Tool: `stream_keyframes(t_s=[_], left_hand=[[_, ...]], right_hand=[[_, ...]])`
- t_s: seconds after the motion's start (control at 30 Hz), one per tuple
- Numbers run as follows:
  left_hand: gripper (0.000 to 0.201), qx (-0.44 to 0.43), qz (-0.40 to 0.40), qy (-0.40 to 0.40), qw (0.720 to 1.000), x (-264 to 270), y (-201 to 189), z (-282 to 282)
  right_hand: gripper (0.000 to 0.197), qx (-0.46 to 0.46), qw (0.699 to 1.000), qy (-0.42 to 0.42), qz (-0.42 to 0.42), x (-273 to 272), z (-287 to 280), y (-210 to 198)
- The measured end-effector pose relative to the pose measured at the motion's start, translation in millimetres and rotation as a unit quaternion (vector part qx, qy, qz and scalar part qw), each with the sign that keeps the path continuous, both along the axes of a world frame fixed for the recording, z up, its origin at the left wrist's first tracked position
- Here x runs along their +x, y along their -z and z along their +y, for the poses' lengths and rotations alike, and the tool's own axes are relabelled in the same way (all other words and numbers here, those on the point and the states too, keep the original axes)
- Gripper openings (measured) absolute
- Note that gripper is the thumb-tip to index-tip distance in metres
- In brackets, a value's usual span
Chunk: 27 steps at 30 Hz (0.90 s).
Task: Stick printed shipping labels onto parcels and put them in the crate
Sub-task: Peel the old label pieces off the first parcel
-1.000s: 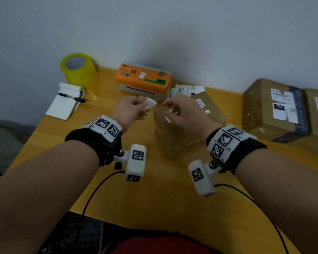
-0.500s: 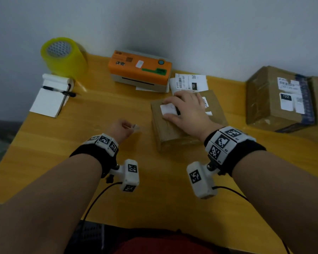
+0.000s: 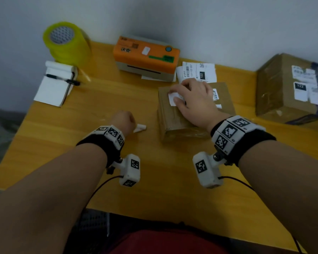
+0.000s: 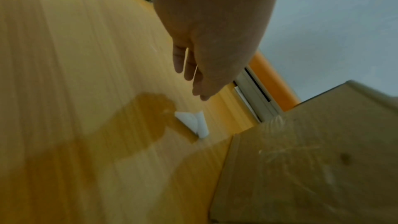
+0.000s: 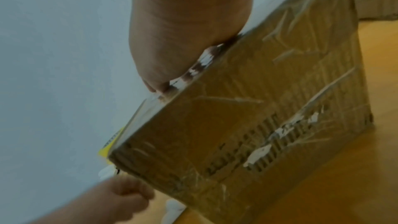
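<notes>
Right of centre, the right hand (image 3: 195,101) presses a label (image 3: 173,98) flat-fingered onto the parcel (image 3: 174,121); left hand (image 3: 122,120) grip loose, empty, above curled backing paper (image 3: 140,127).

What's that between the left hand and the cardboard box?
A curled white backing scrap lies on the table between the left hand and the parcel, clearest in the head view.

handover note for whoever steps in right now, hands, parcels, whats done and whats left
Right hand: flat on the small parcel, pressing a white label onto its top.
Left hand: loosely curled above the table, holding nothing; the backing paper lies beside it.
Spare printed labels lie by the orange printer. Larger labelled parcel sits at right.
Done: label laid on.
Left: smooth it down, crate the parcels. No crate in view.
</notes>
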<state>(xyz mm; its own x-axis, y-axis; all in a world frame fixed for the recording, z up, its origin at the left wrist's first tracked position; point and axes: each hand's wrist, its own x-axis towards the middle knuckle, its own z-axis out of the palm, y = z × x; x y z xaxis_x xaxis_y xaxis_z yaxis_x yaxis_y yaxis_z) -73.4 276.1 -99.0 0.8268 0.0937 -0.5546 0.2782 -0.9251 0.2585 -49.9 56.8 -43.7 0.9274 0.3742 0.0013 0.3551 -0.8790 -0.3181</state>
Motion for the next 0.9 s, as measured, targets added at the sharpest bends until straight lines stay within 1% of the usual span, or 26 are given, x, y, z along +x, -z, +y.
stream_keyframes(t_s=[0.07,0.1,0.17,0.2,0.23,0.27,0.33,0.4,0.53,0.7,0.9], left_hand=[[0.021,-0.042,-0.073,-0.041,0.996,1.8,-8.9,0.4],[0.02,-0.071,-0.125,-0.046,0.989,3.0,-14.6,-1.9],[0.025,-0.15,-0.206,-0.036,0.966,4.6,-29.6,-13.5],[0.032,-0.191,-0.221,-0.028,0.956,6.4,-36.3,-20.8],[0.04,-0.225,-0.223,-0.011,0.948,9.4,-42.0,-28.1],[0.048,-0.245,-0.205,0.011,0.947,12.8,-45.3,-34.7],[0.063,-0.257,-0.152,0.064,0.952,17.4,-46.6,-43.3],[0.072,-0.268,-0.117,0.079,0.953,18.3,-46.0,-46.3],[0.073,-0.271,-0.1,0.054,0.956,17.4,-53.6,-47.3],[0.072,-0.265,-0.084,0.074,0.958,17.3,-62.8,-54.5],[0.07,-0.252,-0.082,0.084,0.96,19.6,-64.8,-56.7]], right_hand=[[0.032,-0.018,1.0,-0.012,0.016,1.0,0.0,-4.8],[0.031,-0.021,0.999,-0.016,0.023,2.2,0.4,-7.9],[0.028,-0.028,0.999,-0.026,0.026,5.5,1.0,-13.1],[0.027,-0.034,0.999,-0.031,0.026,7.8,1.1,-15.0],[0.025,-0.041,0.998,-0.035,0.028,10.0,1.3,-16.4],[0.024,-0.047,0.998,-0.039,0.031,11.9,1.8,-17.4],[0.023,-0.053,0.997,-0.045,0.037,14.4,2.9,-18.7],[0.021,-0.051,0.997,-0.05,0.039,15.1,3.1,-19.8],[0.018,-0.062,0.996,-0.064,0.027,12.7,-2.3,-20.2],[0.034,-0.059,0.996,-0.057,0.039,4.1,-15.5,-16.9],[0.028,-0.045,0.995,-0.056,0.063,5.9,-18.1,-23.5]])
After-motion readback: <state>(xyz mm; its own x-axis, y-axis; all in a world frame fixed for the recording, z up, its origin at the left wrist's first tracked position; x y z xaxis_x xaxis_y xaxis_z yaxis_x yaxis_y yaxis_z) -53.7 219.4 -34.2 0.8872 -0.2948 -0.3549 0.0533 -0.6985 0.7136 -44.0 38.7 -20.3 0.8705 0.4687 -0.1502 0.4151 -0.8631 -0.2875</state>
